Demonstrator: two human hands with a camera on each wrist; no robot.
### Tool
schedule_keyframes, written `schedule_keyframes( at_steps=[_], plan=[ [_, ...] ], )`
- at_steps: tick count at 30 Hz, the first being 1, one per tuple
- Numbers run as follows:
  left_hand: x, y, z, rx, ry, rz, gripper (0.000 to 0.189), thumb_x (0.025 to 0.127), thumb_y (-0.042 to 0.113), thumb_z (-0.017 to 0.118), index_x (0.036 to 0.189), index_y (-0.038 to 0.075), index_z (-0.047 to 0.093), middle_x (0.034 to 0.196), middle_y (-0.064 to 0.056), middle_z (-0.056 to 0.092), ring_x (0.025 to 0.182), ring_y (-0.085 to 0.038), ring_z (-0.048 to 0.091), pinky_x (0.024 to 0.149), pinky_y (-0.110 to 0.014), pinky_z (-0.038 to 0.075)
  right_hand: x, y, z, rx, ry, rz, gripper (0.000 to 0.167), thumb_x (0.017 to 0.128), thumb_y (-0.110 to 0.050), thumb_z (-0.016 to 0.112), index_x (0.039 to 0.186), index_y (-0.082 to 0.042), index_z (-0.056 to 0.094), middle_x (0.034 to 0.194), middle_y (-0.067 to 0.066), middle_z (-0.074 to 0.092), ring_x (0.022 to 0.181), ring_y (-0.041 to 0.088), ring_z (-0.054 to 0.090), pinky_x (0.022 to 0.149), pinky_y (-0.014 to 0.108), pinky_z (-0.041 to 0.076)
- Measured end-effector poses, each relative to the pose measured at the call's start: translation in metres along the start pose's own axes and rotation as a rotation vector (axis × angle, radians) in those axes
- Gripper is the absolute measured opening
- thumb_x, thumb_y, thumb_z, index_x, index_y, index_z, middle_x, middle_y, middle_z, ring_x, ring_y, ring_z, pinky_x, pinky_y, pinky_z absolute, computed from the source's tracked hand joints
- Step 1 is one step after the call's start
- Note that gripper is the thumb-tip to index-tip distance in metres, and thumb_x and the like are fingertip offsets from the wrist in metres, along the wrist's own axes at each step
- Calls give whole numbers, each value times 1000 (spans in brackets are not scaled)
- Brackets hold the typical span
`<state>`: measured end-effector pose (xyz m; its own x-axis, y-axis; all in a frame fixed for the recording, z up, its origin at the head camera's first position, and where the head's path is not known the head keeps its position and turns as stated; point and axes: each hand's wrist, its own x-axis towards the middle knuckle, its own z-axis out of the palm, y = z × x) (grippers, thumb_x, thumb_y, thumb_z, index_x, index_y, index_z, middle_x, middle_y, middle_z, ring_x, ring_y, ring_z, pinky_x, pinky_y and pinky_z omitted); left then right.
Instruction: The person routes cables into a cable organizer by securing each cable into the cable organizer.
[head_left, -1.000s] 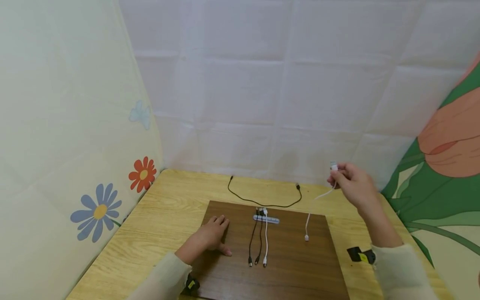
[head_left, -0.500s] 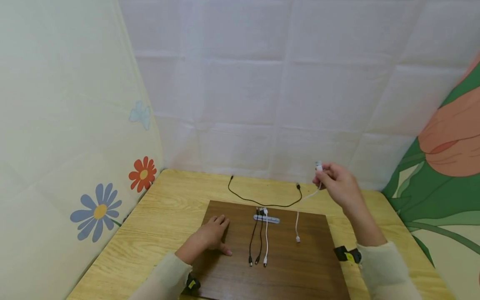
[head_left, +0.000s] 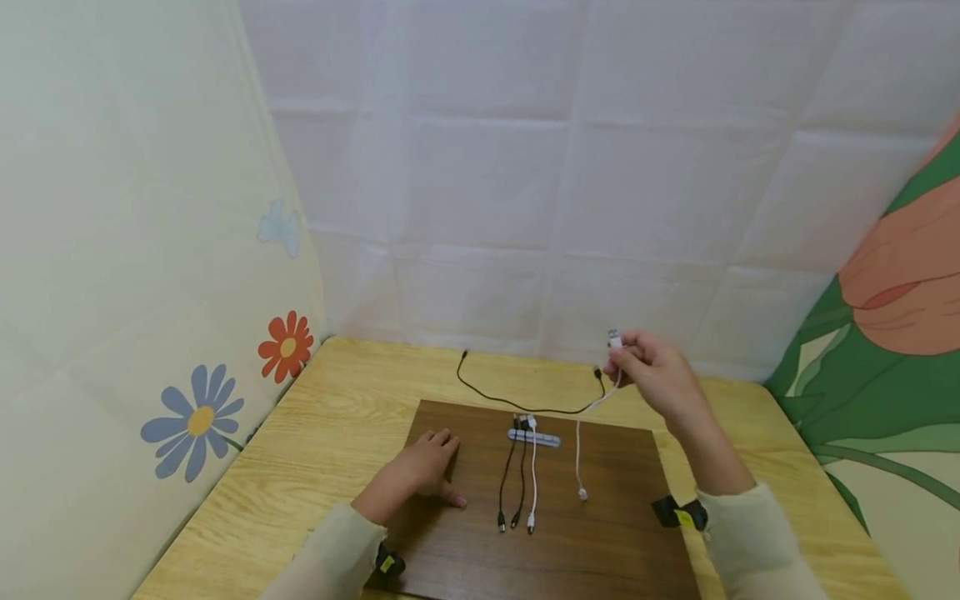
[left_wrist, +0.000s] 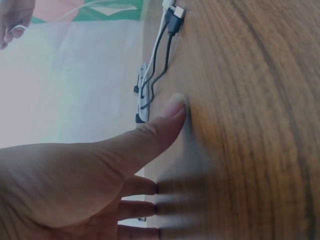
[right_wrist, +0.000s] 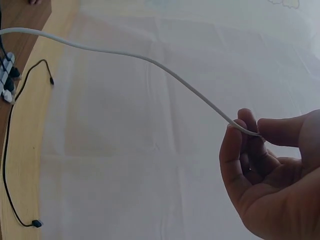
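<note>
White, thin-sheathed cable with a metal-tipped plug (right_wrist: pixel 125 53) hangs right of centre in the head view, its lower end over the brown wood-grain board (head_left: pixel 600 542). Thumb and fingers of the right hand (head_left: pixel 656 371) pinch it near the plug. The left hand (head_left: pixel 427 467) rests on the board, thumb set apart from the fingers. Bringing the cable to the pale blue-grey clip strip (head_left: pixel 551 440) seems the step in hand; the next move probably calls for lining it up beside the three cables there. No brand, label or writing is legible.
</note>
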<state>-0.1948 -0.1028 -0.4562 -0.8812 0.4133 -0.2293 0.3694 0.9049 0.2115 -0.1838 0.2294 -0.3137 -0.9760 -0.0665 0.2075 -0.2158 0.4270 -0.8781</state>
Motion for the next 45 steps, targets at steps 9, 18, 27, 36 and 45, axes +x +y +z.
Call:
schedule_keyframes(
  at_steps=[9, 18, 27, 36, 45],
  plan=[
    [13, 8, 1, -27, 86, 46, 77, 88, 54, 74, 144, 5, 53, 153, -17, 45, 141, -39, 41, 109, -56, 41, 1, 0, 9, 53, -45, 16, 25, 107, -15, 51, 118, 8, 53, 91, 11, 69, 80, 13, 66, 75, 30, 58],
    [25, 43, -7, -135, 291, 163, 47, 100, 32, 65, 137, 4, 59, 138, -14, 61, 129, -31, 56, 106, -47, 47, 4, 2, 18, 112, -88, -9, 25, 107, -15, 51, 117, 9, 52, 86, 6, 66, 77, 13, 65, 73, 31, 58],
    [24, 78, -13, -616, 303, 326, 31, 109, 23, 45, 129, 9, 64, 119, -7, 71, 96, -14, 66, 82, -29, 53, 6, 7, 27, 173, -123, 1, 25, 106, -15, 52, 116, 9, 52, 85, 4, 66, 78, 16, 65, 72, 31, 57],
    [16, 98, -10, -865, 213, 362, 26, 108, 31, 47, 115, 15, 67, 101, -4, 73, 84, -15, 68, 72, -27, 53, 14, 21, 32, 226, -132, 19, 26, 106, -18, 53, 114, 6, 52, 86, 3, 66, 80, 17, 66, 75, 32, 57],
    [21, 104, 2, -942, 261, 369, 16, 104, 15, 57, 110, 4, 66, 97, -11, 73, 89, -16, 73, 78, -26, 59, 25, 35, 37, 256, -149, 93, 26, 106, -18, 54, 119, 4, 52, 94, 6, 67, 85, 18, 66, 79, 33, 57]
  ],
)
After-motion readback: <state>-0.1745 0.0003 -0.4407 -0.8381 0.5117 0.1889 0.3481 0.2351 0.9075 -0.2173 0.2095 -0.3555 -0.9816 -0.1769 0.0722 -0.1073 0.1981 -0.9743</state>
